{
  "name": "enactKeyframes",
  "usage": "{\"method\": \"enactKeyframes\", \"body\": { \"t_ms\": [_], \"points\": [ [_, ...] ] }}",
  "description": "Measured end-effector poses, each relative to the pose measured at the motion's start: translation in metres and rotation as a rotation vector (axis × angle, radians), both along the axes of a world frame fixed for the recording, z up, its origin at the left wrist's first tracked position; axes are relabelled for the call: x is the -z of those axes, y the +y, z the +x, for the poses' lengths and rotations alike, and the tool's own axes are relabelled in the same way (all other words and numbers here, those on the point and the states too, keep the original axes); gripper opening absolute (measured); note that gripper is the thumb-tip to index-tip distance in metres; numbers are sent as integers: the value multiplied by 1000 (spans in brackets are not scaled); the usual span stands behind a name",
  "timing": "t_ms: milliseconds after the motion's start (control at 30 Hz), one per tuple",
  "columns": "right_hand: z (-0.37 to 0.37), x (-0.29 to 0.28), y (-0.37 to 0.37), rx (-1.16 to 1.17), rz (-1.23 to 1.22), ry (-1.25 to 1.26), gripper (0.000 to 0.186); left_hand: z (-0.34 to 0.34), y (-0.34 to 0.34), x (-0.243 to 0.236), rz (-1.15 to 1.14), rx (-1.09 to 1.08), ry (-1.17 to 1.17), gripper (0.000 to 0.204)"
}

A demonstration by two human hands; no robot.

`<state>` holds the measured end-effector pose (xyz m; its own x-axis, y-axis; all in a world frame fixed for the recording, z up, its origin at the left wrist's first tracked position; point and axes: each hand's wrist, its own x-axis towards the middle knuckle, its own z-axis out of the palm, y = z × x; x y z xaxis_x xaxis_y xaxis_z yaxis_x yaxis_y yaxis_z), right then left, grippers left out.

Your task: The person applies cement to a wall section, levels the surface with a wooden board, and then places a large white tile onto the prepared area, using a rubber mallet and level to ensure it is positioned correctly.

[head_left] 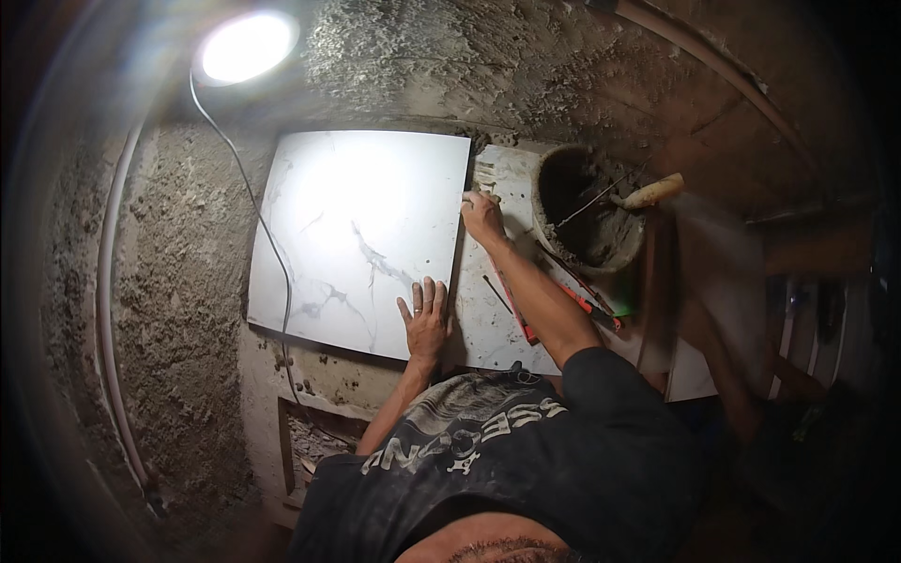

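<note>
A large white tile (328, 253) with grey marble-like veins lies on a worktop against the rough wall. My left hand (427, 324) rests flat on its near right corner area, fingers spread. At the right edge of the tile, toward the far corner, my right hand (482, 216) is closed with curled fingers gripping that edge. A second pale tile surface (490, 324), spotted with dirt, lies under my right forearm. On it are long red-and-black tools (587, 305), partly hidden by the arm.
A bucket (542, 211) of grey mortar stands at the right, with a wooden-handled tool (654, 191) across its rim. A bright lamp (249, 47) hangs at upper left; its cable (253, 192) crosses the tile. An opening (319, 441) holds rubble below. Another person's limb (723, 357) shows dimly at right.
</note>
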<state>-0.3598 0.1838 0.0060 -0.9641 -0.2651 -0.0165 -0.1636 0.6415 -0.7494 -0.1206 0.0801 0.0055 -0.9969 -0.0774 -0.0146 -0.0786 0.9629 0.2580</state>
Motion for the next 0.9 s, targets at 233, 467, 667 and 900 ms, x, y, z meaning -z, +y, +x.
{"method": "enactKeyframes", "body": {
  "t_ms": [233, 467, 667, 900],
  "points": [
    [3, 16, 14, -16, 116, 241, 36, 7, -3, 2, -19, -33, -1, 83],
    [-68, 35, 5, -72, 193, 246, 36, 2, 1, 4, 26, -23, 22, 84],
    [-117, 30, -2, 84, 201, 149, 41, 4, 2, -4, 4, -33, 23, 80],
    [-54, 2, -11, 298, 20, 70, 32, 3, -3, -4, 101, -107, 180, 55]
  ]
}}
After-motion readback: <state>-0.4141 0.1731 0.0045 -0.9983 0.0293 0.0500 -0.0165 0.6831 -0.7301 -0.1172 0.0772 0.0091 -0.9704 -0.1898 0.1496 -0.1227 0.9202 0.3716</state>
